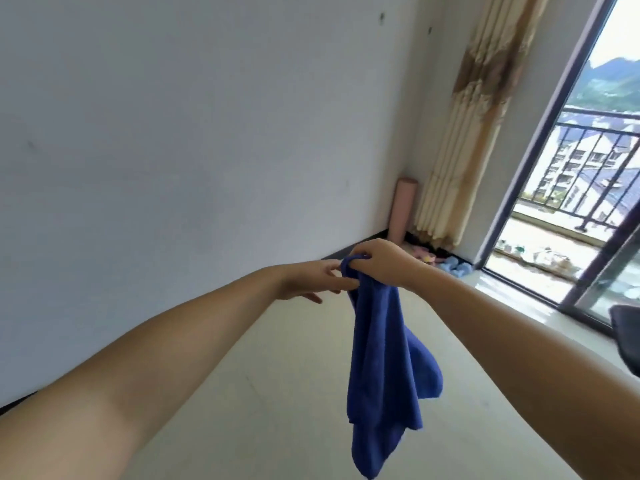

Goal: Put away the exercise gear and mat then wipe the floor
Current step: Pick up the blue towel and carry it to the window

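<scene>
Right hand [379, 261]: clenched on blue cloth's [384, 368] top — cloth hangs straight down.
Left hand [311, 280]: fingers straight, touching its left edge — nearer.

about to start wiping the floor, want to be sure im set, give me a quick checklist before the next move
1. Blue cloth in hand: ok, right hand grips its top.
2. Left hand gripping too: not ok, straight fingers only touch it.
3. Cloth spread for wiping: not ok, hangs bunched.
4. Rolled pink mat stowed: ok, upright in the corner.
5. Blue gear put away: cannot tell, lies on the floor by the curtain.
6. Cloth damp: cannot tell.
</scene>
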The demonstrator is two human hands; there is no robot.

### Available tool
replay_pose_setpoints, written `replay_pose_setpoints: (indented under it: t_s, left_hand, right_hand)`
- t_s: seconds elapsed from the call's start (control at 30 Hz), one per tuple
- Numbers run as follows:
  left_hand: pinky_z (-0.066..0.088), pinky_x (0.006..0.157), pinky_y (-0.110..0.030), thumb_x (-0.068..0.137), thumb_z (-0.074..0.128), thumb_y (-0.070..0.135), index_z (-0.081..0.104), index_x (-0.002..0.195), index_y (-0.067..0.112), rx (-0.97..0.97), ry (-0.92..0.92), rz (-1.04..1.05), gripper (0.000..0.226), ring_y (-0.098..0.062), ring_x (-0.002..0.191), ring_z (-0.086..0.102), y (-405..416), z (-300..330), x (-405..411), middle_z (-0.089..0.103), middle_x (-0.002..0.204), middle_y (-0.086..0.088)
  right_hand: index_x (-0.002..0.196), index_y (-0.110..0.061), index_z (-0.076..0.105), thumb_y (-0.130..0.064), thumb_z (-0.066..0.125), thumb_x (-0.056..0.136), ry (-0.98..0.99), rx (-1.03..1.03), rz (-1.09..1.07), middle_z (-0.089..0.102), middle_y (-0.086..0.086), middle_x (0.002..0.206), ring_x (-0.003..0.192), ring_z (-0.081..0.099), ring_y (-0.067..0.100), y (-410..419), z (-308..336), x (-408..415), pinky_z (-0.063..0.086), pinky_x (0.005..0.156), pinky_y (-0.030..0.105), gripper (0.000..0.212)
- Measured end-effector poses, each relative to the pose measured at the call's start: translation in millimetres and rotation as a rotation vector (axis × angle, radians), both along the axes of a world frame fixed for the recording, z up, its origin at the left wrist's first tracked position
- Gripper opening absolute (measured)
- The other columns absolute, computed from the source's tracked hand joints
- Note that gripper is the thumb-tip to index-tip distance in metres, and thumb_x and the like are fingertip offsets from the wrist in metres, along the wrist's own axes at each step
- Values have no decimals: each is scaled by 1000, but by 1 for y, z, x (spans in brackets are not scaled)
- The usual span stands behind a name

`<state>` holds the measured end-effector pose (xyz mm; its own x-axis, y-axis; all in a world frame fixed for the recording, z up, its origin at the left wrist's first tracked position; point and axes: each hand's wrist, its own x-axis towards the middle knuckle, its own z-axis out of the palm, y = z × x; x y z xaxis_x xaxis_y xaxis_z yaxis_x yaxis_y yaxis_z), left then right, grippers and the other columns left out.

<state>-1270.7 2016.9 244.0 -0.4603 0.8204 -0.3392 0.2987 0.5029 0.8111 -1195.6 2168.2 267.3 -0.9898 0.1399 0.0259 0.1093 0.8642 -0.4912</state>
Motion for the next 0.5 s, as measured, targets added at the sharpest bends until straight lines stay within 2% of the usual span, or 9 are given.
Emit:
replay_pose_setpoints:
  t_s: [0.07, 0.2, 0.27, 0.33, 0.43, 0.5]
  left_hand:
    - [45, 94, -35, 91, 54, 39, 49, 129, 27, 55, 58, -29, 41, -12, 118, 51, 56, 2, -7, 56, 126, 4]
    - [46, 92, -38, 93, 43, 20, 60, 112, 13, 184, 131, -28, 26, -17, 106, 60, 163, 2, -29, 66, 108, -1]
    - [48, 90, -36, 93, 39, 14, 59, 106, 12, 260, 142, -38, 24, -19, 100, 60, 217, 7, -45, 63, 99, -1]
    - [49, 89, -36, 93, 41, 15, 58, 105, 12, 305, 142, -50, 21, -18, 96, 60, 261, 13, -63, 62, 98, -3]
    - [51, 89, -35, 94, 47, 18, 58, 101, 16, 317, 106, -157, 14, -17, 95, 62, 346, 34, -97, 65, 101, -5]
    - [51, 88, -35, 94, 47, 19, 58, 95, 18, 285, 89, -224, 11, -18, 95, 62, 398, 46, -114, 64, 100, -5]
  right_hand:
    - [95, -6, 68, -23, 52, 92, 24, 45, -65, 60, 3, 83, 81, 52, 18, 44, 5, -2, 39, 65, 27, 24]
    - [100, -7, 66, -25, 48, 94, -7, 171, -147, 59, 4, 88, 85, 51, 19, 144, 16, -13, 38, 72, 27, 26]
    - [94, -6, 65, -23, 48, 93, 0, 199, -185, 59, 4, 82, 81, 51, 20, 196, 25, -23, 38, 65, 26, 25]
    - [90, -7, 65, -24, 48, 94, 22, 185, -220, 57, 3, 77, 77, 50, 20, 236, 30, -31, 37, 59, 25, 24]
    - [95, -4, 66, -27, 48, 95, 10, 212, -294, 62, 12, 85, 75, 50, 20, 308, 41, -47, 36, 57, 24, 29]
    - [90, -3, 64, -27, 48, 96, 6, 236, -341, 60, 12, 84, 75, 49, 21, 355, 45, -54, 34, 56, 25, 29]
